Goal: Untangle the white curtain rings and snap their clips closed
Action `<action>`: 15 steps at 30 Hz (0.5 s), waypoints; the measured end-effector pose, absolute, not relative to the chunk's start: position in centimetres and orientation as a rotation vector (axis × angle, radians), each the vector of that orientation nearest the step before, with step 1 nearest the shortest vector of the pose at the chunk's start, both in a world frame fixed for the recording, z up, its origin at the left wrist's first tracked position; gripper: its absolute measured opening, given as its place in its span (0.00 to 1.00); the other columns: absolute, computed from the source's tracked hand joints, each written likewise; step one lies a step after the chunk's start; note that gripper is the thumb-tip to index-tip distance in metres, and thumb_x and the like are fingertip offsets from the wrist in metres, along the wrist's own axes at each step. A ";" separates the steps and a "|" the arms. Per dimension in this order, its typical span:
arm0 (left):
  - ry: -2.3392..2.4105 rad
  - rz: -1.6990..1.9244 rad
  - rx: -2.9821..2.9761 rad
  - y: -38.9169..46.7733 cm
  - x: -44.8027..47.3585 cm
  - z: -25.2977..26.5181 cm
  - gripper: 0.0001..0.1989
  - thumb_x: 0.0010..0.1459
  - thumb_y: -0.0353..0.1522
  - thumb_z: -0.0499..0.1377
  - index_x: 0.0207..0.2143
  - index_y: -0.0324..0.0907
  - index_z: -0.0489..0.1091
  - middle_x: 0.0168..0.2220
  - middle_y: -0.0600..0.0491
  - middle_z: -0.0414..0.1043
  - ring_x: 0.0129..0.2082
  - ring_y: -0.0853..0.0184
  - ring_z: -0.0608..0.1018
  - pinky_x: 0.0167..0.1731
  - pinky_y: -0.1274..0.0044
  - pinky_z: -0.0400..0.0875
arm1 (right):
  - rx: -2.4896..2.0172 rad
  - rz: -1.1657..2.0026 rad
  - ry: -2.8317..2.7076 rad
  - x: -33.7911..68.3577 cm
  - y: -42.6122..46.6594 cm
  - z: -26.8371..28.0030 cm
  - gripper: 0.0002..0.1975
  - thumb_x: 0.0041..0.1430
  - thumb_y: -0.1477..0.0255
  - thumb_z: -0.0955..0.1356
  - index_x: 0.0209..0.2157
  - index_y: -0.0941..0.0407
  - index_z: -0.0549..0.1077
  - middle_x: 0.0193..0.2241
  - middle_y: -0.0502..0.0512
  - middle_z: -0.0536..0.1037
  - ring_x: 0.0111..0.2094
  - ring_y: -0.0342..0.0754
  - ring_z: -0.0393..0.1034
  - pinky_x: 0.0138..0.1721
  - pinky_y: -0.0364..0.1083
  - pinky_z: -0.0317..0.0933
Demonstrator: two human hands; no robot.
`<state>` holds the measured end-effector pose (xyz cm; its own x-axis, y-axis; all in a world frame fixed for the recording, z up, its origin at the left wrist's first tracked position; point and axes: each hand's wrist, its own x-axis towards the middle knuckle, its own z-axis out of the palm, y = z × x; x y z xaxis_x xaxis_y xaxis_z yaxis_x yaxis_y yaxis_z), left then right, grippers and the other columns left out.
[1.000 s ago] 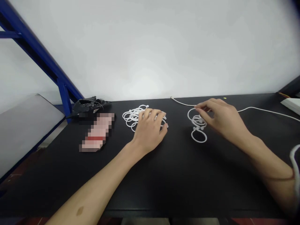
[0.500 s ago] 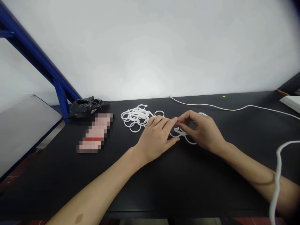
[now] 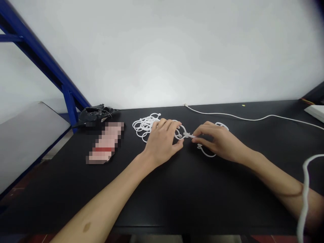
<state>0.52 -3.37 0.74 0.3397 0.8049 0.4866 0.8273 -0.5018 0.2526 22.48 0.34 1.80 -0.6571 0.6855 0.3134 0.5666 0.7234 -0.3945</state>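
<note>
My right hand (image 3: 217, 140) pinches the small tab end of a white plastic ring (image 3: 186, 135) between thumb and fingertips. The ring's loop extends left, toward my left hand. My left hand (image 3: 162, 140) is open, palm down, with thumb and fingers apart around the near part of the loop; whether it touches the loop I cannot tell. It partly covers a pile of white rings (image 3: 143, 125), some with small round ends. Under and beside my right hand lie more white rings (image 3: 209, 155), partly hidden by it.
A black table (image 3: 162, 199) runs up to a white wall. At the left lie a blurred pink item (image 3: 107, 141) and a crumpled black plastic bag (image 3: 93, 114). A white cable (image 3: 227, 115) crosses the back; another white cord (image 3: 305, 192) hangs over my right forearm.
My left hand has moved left, away from my right fingertips. A white ring now shows between the hands, its end in my right hand's pinch. The view has shifted slightly.
</note>
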 end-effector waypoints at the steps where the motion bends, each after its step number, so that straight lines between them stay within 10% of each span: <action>1: -1.553 -0.891 -2.536 -3.4 0.5 0.7 0.15 0.58 0.33 0.59 0.48 0.41 0.65 0.47 0.51 0.73 0.47 0.59 0.70 0.49 0.66 0.61 | -0.942 0.344 -2.495 22.5 0.4 1.8 0.09 0.63 0.64 0.66 0.34 0.52 0.74 0.32 0.53 0.77 0.36 0.50 0.68 0.37 0.49 0.63; 15: -1.587 -1.069 -2.413 -3.5 0.3 1.2 0.16 0.57 0.34 0.61 0.47 0.42 0.64 0.44 0.52 0.74 0.44 0.61 0.71 0.49 0.67 0.60 | -1.075 0.159 -2.400 23.1 0.8 1.6 0.12 0.63 0.60 0.66 0.39 0.53 0.75 0.37 0.56 0.77 0.37 0.51 0.71 0.37 0.49 0.64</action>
